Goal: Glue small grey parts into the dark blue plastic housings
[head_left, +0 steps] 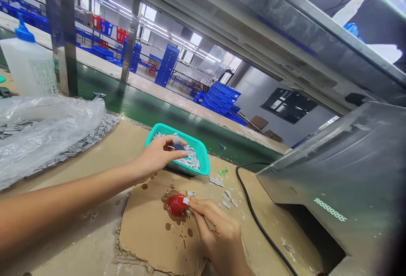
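My left hand (pixel 157 155) is raised at the near side of a turquoise mesh basket (pixel 205 164). Between its thumb and fingers is a small dark grey-blue piece with a pale top (pixel 178 144). Small white and grey parts (pixel 190 159) fill the basket. Lower down, my right hand (pixel 217 225) pinches a small white piece (pixel 186 200) at the edge of a shiny, wet-looking red round thing (pixel 175 206). That red thing rests on a torn cardboard sheet (pixel 152 229) marked with dark wet spots. Just behind it lies a single small white part (pixel 191 193).
Loose white parts (pixel 226 197) and a small green item (pixel 223 171) lie right of the cardboard. A black cable (pixel 250 208) runs beside a metal housing (pixel 333 161). Left are a plastic bag of parts (pixel 47 128) and a blue-capped bottle (pixel 30 64). A green conveyor (pixel 142 102) runs behind.
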The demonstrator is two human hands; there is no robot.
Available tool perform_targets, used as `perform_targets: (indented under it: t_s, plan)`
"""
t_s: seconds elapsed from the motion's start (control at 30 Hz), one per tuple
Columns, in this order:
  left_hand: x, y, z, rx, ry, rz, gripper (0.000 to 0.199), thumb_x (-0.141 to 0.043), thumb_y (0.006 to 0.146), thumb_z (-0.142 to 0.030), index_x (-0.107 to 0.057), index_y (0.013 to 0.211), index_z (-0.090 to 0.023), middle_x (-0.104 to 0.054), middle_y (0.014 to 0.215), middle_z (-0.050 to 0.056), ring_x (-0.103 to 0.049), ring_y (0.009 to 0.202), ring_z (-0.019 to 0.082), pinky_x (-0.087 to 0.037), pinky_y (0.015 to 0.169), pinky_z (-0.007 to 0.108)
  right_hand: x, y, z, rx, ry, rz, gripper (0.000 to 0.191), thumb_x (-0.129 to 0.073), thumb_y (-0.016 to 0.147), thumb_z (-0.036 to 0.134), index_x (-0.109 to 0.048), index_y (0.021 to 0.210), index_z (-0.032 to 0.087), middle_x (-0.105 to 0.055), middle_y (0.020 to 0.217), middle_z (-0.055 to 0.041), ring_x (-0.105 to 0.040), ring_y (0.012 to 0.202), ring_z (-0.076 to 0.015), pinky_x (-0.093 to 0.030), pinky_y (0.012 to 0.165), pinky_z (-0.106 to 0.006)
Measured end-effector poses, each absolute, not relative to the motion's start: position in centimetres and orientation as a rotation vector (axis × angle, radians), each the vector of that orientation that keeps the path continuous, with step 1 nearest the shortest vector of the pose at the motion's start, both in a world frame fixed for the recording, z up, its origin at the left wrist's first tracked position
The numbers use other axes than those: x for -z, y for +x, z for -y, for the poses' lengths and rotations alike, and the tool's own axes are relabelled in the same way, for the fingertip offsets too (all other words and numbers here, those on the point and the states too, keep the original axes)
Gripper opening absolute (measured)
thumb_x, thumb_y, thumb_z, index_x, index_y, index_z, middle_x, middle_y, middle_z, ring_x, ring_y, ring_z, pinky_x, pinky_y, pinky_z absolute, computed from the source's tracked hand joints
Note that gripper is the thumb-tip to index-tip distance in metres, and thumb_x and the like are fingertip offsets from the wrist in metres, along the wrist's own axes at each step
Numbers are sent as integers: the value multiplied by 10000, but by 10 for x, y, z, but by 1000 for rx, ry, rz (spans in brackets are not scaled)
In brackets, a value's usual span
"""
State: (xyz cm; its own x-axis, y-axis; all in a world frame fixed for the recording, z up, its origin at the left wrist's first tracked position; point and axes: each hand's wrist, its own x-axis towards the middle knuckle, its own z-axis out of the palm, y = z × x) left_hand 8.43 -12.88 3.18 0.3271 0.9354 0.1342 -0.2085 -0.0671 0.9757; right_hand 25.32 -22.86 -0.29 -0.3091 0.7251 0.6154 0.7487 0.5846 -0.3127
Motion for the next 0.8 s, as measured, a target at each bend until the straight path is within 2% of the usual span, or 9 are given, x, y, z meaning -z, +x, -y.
perform_targets:
  t_s: [0.17, 0.3, 0.47, 0.63, 0.8]
  plan:
    - [-35, 84, 131, -1135, 1283, -670, 276, -668, 605, -248, -591, 852, -152, -593, 752, 1, -567, 740, 134, -441, 746, 272, 3, 252, 229, 74, -1175, 2066, 204, -464, 779, 75, -639, 807, 175, -659, 788, -41, -626, 727, -149, -538, 653, -222]
    - [-31, 86, 130, -1101, 1301, -688, 256, -639, 626, -197, -593, 875, -154, -620, 839, 20, -575, 816, 156, -434, 803, 299, 5, 251, 230, 61, -1182, 2082, 223, -441, 787, 57, -637, 826, 154, -657, 800, -52, -623, 748, -143, -532, 672, -211]
    - [-28, 86, 129, -1086, 1328, -665, 233, -618, 625, -145, -578, 855, -153, -633, 843, 33, -579, 856, 184, -423, 829, 334, 5, 251, 231, 69, -1176, 2100, 223, -431, 796, 55, -633, 836, 140, -651, 795, -60, -620, 761, -142, -529, 685, -212]
    - [-28, 84, 129, -1091, 1337, -680, 215, -617, 644, -171, -582, 856, -175, -631, 828, 14, -580, 843, 157, -418, 801, 285, 5, 251, 231, 78, -1205, 2092, 220, -440, 795, 75, -634, 829, 172, -653, 807, -43, -622, 748, -146, -533, 662, -219]
    - [-27, 84, 129, -1061, 1374, -702, 229, -682, 589, -213, -598, 802, -197, -586, 680, -36, -556, 711, 116, -407, 679, 227, 1, 253, 232, 66, -1198, 2084, 221, -448, 797, 67, -632, 856, 175, -653, 827, -42, -618, 776, -144, -529, 680, -219]
